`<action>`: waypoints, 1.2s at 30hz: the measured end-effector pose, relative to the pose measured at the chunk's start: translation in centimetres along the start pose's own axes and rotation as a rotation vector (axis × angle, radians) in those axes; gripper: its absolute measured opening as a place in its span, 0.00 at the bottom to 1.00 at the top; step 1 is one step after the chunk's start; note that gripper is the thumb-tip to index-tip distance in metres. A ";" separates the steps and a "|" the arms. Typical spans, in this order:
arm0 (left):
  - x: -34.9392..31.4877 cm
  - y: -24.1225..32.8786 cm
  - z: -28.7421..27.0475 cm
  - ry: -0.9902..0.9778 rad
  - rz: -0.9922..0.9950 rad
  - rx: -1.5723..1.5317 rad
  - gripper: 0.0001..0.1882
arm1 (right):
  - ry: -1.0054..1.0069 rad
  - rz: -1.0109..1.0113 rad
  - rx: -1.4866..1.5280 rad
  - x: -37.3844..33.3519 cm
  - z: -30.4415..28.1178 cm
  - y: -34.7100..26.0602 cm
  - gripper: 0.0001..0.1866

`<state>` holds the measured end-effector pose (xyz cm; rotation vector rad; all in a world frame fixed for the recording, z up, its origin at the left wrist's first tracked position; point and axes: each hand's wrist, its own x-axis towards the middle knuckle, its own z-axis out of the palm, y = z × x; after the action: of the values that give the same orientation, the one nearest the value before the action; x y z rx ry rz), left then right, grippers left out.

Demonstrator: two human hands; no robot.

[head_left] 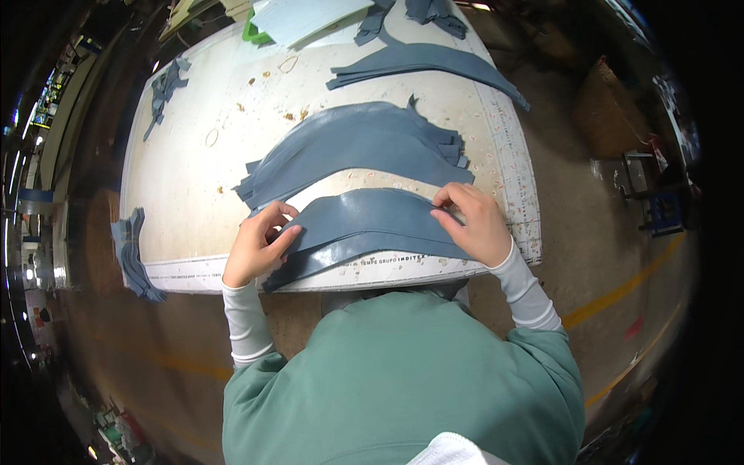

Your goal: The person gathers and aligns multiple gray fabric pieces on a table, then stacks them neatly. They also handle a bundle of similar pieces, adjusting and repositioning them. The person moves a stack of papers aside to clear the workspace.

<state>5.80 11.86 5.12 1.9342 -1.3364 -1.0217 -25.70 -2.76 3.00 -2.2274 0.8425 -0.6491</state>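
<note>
A curved blue-grey panel, like leather or coated fabric point(364, 209), lies along the near edge of the table. My left hand point(261, 239) pinches its left end between thumb and curled fingers. At the right end, my right hand point(474, 223) grips the upper corner between thumb and fingertips. A second layer point(364, 246) of the same material shows below the panel, its edge running over the table's front border. Just beyond both hands rests a fanned stack of similar curved panels point(356, 143), their ends overlapping unevenly.
More blue-grey panels point(426, 62) lie at the far right of the white table point(182, 178). A strip bundle point(136, 252) hangs over the left edge, and narrow scraps point(164, 91) sit far left. Pale sheets point(310, 19) and a green object point(253, 29) are at the back.
</note>
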 end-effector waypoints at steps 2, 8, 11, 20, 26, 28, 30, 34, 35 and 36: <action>0.5 0.2 -0.2 0.031 0.093 -0.063 0.07 | 0.000 0.070 0.100 0.9 -0.7 0.6 0.08; 1.9 0.3 -0.4 0.210 0.175 -0.109 0.06 | -0.142 0.247 0.254 2.6 -1.1 2.8 0.11; 2.2 -0.1 -0.6 0.168 0.115 0.072 0.07 | -0.175 0.167 0.252 2.0 0.0 3.0 0.12; 3.1 -1.9 -0.6 0.153 0.089 -0.021 0.07 | -0.017 0.094 0.147 1.3 1.2 2.1 0.11; 3.6 -0.7 -1.5 -0.014 -0.017 -0.258 0.13 | 0.012 0.131 0.213 3.6 -1.7 1.8 0.09; 4.4 0.5 -2.1 -0.097 0.077 -0.361 0.16 | 0.117 -0.011 0.117 5.9 -3.5 2.3 0.08; 5.6 2.0 -2.8 -0.075 0.069 -0.415 0.22 | 0.192 -0.080 0.096 9.1 -5.9 3.6 0.08; 7.5 4.5 -4.3 0.135 0.375 -0.800 0.25 | 0.184 -0.061 0.442 16.2 -10.8 8.7 0.10; 7.5 4.8 -4.6 0.180 0.443 -0.845 0.25 | 0.180 -0.055 0.411 17.7 -11.8 10.5 0.11; 7.3 4.9 -4.7 0.240 0.483 -0.831 0.21 | 0.224 0.034 0.389 19.0 -12.4 12.6 0.11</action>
<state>8.82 3.45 9.65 1.0100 -0.9460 -0.8643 -25.74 -28.52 6.07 -1.8100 0.7826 -0.9697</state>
